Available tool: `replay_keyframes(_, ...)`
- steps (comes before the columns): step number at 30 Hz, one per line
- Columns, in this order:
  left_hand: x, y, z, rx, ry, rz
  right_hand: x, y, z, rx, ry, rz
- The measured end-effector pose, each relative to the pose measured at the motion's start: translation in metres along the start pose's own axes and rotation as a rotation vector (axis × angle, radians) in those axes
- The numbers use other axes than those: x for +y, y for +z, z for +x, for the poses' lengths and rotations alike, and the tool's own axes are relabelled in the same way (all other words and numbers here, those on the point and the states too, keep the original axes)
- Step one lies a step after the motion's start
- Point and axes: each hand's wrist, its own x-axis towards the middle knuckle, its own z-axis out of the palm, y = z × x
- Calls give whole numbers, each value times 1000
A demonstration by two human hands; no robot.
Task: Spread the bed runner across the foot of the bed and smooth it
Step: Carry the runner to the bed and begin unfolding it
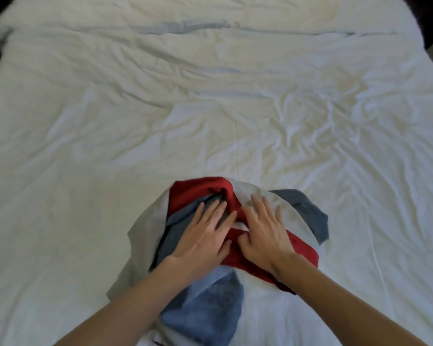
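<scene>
Red-blue runner (2 hands atop) amid bedsheet

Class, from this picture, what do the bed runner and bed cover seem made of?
Bed runner: soft matte fabric, red, blue and white panels; it bunches in folds. Bed cover: thin white cloth, possibly cotton, matte; finely creased all over.

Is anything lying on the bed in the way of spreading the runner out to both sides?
Nothing visible. The left hand and right hand rest flat on the bunched red, blue and white fabric bed runner; the wrinkled white duvet on either side shows only creases.
</scene>
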Motion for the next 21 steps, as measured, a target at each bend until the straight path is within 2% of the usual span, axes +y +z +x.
replay_keyframes(4,-39,-19,-40,166,-192,4,-62,-13,28,148,-245,-97)
replay_keyframes(7,-69,-21,-76,111,-357,49,-96,-13,44,168,-517,-212)
replay_keyframes(10,-86,-9,-106,21,-467,46,-121,-7,58,90,-686,-381)
replay_keyframes(16,-89,23,-144,-15,-515,-46,-150,8,74,-12,-803,-610)
replay_keyframes(21,-81,33,-153,-29,-520,-98,-150,14,71,57,-826,-634)
